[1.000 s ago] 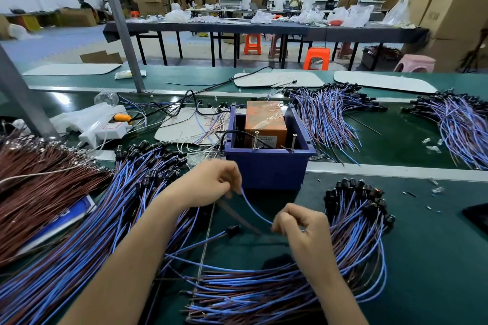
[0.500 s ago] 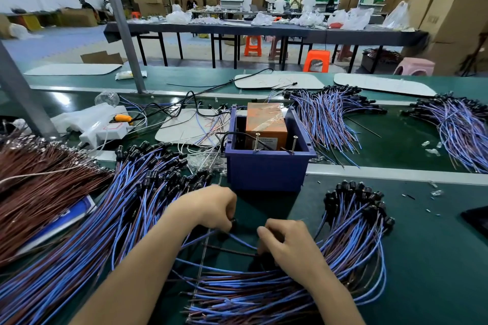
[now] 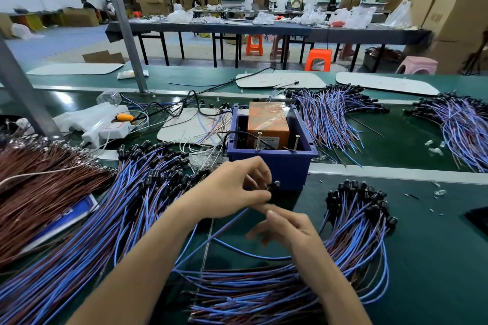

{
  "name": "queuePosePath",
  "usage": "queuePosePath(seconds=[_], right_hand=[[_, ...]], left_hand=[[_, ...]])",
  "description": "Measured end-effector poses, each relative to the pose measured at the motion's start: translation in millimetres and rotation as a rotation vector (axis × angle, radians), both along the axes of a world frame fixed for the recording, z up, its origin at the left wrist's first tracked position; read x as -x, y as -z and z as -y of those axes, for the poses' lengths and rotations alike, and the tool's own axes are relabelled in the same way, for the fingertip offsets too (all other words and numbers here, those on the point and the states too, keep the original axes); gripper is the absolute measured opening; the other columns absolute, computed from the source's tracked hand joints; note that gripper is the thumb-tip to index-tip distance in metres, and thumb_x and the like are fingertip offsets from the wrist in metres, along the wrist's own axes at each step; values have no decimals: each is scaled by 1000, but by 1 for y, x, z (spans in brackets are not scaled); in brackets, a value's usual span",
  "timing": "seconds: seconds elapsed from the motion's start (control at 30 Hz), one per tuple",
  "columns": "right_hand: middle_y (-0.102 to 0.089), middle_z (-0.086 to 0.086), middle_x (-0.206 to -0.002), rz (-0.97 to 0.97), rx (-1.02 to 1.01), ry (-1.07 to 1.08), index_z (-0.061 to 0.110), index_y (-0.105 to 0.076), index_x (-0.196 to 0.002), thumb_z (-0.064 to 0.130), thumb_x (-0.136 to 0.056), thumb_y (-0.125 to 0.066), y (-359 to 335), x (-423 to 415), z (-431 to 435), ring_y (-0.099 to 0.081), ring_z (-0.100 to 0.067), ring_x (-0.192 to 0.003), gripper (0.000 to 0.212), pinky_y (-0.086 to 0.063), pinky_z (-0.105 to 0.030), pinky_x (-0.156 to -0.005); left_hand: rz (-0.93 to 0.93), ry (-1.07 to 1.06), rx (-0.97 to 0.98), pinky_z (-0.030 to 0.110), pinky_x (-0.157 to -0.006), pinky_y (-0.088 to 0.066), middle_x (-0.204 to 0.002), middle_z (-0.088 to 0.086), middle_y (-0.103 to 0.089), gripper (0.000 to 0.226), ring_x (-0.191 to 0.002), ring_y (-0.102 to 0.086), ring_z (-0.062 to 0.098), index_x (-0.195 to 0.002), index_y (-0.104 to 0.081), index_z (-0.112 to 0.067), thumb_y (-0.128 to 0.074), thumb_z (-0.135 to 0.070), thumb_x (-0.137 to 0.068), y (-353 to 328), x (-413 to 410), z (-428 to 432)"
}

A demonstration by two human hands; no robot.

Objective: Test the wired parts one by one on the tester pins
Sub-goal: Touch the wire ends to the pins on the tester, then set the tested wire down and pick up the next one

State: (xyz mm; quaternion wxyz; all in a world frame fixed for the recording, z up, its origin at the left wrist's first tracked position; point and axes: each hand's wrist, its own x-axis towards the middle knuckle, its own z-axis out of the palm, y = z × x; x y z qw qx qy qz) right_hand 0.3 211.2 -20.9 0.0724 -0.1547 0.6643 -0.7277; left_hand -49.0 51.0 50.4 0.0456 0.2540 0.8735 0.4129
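Observation:
My left hand (image 3: 235, 187) pinches the black cap (image 3: 273, 186) of one wired part just in front of the blue tester box (image 3: 280, 166). Its blue wire (image 3: 237, 248) trails down across the green table. My right hand (image 3: 290, 232) sits right below the left, fingers curled around that part's wires. Two upright metal pins (image 3: 296, 143) stand on the box's near rim, beside an orange block (image 3: 268, 124) inside. A large heap of blue and brown wired parts (image 3: 92, 232) lies to the left, another heap (image 3: 343, 258) to the right under my right forearm.
Brown wires (image 3: 39, 187) are piled at far left. More blue wire bundles (image 3: 330, 116) lie behind the box on the conveyor, and one bundle (image 3: 462, 126) at far right. A white power strip (image 3: 111, 130) and cables sit left of the box. A grey post (image 3: 124, 26) rises at back left.
Both hands have risen from the table toward the blue box. My left hand now holds a part's black cap in front of the box, with my right hand close under it.

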Motion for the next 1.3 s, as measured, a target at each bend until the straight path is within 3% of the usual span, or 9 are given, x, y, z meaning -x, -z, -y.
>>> queuePosePath(seconds=[0.17,0.33,0.47,0.63,0.73,0.87,1.1,1.2,1.3], right_hand=[[-71,-7,-110,-25,328,401,14,-71,-108,19,-93,-48,1,10,-17,-69,-23,-94,28,-56,-29,-78],[-60,-19,-108,44,429,1011,19,-61,-84,1,-92,-58,3,16,-37,-68,-11,-62,19,-55,-19,-58],[-57,-12,-122,19,335,1200,25,-50,-89,-10,-90,-53,8,20,-45,-64,-6,-54,35,-48,-15,-49],[-61,2,-124,-64,126,1253,32,-40,-96,-10,-92,-43,10,18,-40,-62,1,-63,42,-45,-12,-67],[-61,-1,-127,-99,6,1278,25,-41,-109,-11,-91,-40,11,18,-37,-62,-4,-99,41,-36,-2,-73],[-55,-14,-124,-133,-260,1248,22,-49,-124,-14,-89,-40,16,19,-37,-50,-27,-115,51,-36,-26,-83],[7,-27,-157,-120,-848,1092,14,-63,-121,0,-83,-66,19,16,-22,1,-41,-145,41,-16,-53,-112],[-20,-14,-155,-416,-710,965,17,-65,-115,10,-85,-70,14,10,-13,-15,-24,-146,32,-21,-42,-114],[-63,11,-114,-633,-455,655,20,-63,-114,15,-87,-66,6,3,-3,-58,4,-107,27,-44,-13,-93]], left_hand=[[405,133,-54,29,-64,-57,-107,-4,-61,43,-73,-71,18,-129,-43,-27,-62,-17,-92,5,-8,-5],[258,189,142,19,-55,-47,-87,-2,-73,18,-58,-59,8,-109,-65,-15,-56,-9,-94,5,0,4],[239,137,172,16,-57,-45,-78,-3,-74,10,-52,-53,9,-92,-70,-15,-60,-13,-92,5,6,14],[198,18,98,17,-58,-46,-72,-3,-73,7,-58,-56,11,-81,-71,-18,-67,-15,-86,4,12,24],[191,-14,37,18,-59,-47,-73,-1,-73,5,-58,-58,12,-83,-70,-17,-70,-12,-83,2,14,27],[197,-1,42,22,-64,-51,-78,0,-73,7,-66,-62,17,-87,-71,-18,-72,-12,-83,0,13,30],[166,51,82,16,-59,-44,-78,1,-71,12,-59,-58,10,-83,-69,-24,-72,-12,-83,2,8,17],[148,71,103,17,-59,-44,-74,-2,-69,11,-57,-58,10,-82,-69,-23,-72,-12,-83,6,7,10],[124,90,77,17,-59,-44,-70,-6,-68,13,-55,-58,10,-82,-67,-23,-72,-10,-82,7,5,5]])
